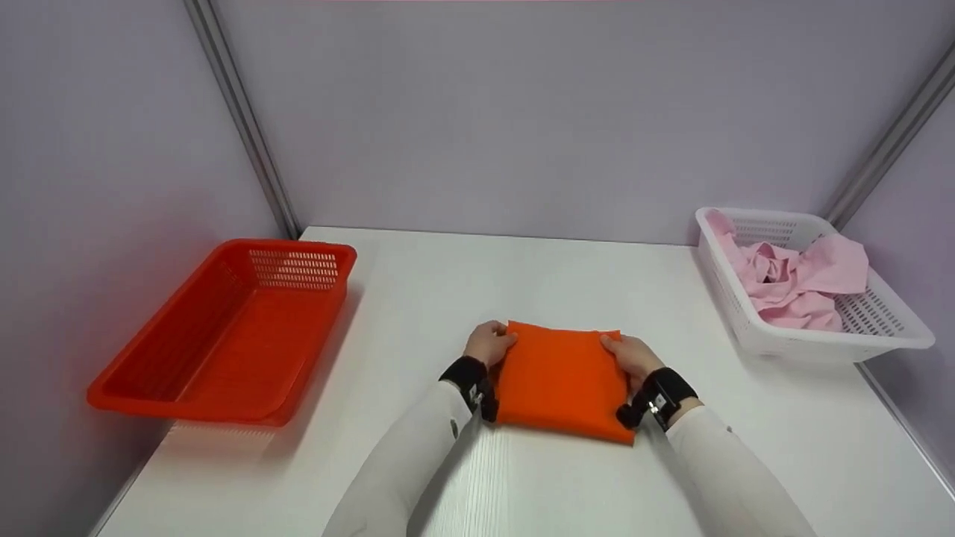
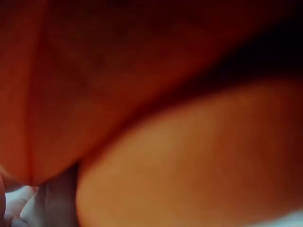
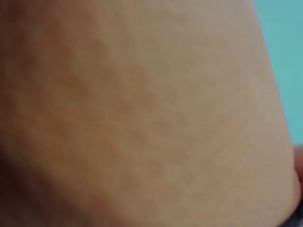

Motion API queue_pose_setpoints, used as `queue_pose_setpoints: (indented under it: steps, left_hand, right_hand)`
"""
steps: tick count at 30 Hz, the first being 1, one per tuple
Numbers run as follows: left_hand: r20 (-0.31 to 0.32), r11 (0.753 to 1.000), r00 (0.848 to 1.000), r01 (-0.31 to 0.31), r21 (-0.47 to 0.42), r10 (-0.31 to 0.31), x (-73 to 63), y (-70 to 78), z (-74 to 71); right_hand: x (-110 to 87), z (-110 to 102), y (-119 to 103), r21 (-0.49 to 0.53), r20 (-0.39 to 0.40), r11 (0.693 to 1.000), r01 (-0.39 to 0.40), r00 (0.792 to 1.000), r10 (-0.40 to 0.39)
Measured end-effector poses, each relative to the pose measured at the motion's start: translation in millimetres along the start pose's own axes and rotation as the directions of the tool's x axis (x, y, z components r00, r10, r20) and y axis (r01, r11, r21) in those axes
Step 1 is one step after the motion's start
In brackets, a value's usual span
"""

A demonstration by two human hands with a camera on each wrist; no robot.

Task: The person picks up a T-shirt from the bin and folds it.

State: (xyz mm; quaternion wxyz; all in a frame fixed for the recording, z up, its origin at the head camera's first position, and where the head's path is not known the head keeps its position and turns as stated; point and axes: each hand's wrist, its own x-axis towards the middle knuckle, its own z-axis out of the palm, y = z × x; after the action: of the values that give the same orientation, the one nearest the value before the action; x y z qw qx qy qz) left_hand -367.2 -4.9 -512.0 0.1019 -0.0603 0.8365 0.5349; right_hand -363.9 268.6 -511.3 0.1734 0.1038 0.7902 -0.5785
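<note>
A folded orange cloth (image 1: 561,380), roughly square, is in front of me at the middle of the table in the head view. My left hand (image 1: 489,343) grips its far left corner, thumb on top. At the far right corner my right hand (image 1: 631,353) pinches the fabric the same way, with the other fingers hidden beneath. The cloth's near edge hangs between the two wrists. Dark orange fabric (image 2: 85,85) fills the upper part of the left wrist view, close to the blurred hand. The right wrist view is mostly blurred skin of the right hand (image 3: 156,113).
On the left of the white table (image 1: 418,283) stands a red plastic basket (image 1: 313,358) with slotted sides. A white basket (image 1: 821,344) at the right holds crumpled pink cloth (image 1: 802,287). Pale panels (image 1: 507,119) enclose the table's back and sides.
</note>
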Motion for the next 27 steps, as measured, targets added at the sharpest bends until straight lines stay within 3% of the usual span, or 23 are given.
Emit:
queue_pose_setpoints:
  steps: [3, 7, 10, 12, 16, 19, 23, 27]
  left_hand:
    - [0.016, 0.999, 0.999, 0.04, 0.008, -0.04, -2.4, 1.4, -5.5]
    - [0.146, 0.98, 0.983, 0.13, -0.148, -0.108, -12.1, -2.9, -20.0]
    - [0.249, 0.95, 0.963, 0.166, -0.266, -0.098, -26.8, -12.1, -30.2]
    - [0.273, 0.948, 0.96, 0.142, -0.285, -0.062, -36.7, -17.8, -33.2]
    - [0.228, 0.977, 0.974, 0.05, -0.207, -0.001, -48.2, -19.9, -30.9]
    - [0.169, 0.991, 0.985, -0.011, -0.133, 0.034, -45.8, -16.6, -28.7]
    - [0.073, 0.996, 0.997, -0.034, -0.081, 0.039, -34.8, -12.6, -29.9]
    - [0.021, 0.999, 0.999, -0.035, -0.02, 0.036, -26.8, -12.6, -32.4]
  right_hand:
    - [-3.3, -1.7, -2.0, 0.027, 0.017, 1.0, -0.006, 1.0, 0.005]
    - [-17.1, -8.9, -3.1, 0.021, 0.057, 1.0, 0.006, 0.998, -0.008]
    - [-36.0, -13.8, 1.0, -0.072, 0.082, 0.997, 0.036, 0.996, -0.03]
    - [-46.5, -15.2, 4.5, -0.141, 0.085, 0.988, 0.062, 0.995, -0.05]
    - [-52.5, -13.3, 7.3, -0.225, 0.055, 0.968, 0.109, 0.994, -0.099]
    - [-47.0, -8.8, 6.5, -0.291, 0.013, 0.946, 0.14, 0.99, -0.142]
    - [-37.3, -1.7, 3.8, -0.321, -0.017, 0.935, 0.153, 0.986, -0.167]
    - [-31.2, 2.2, 1.6, -0.321, -0.032, 0.935, 0.15, 0.985, -0.168]
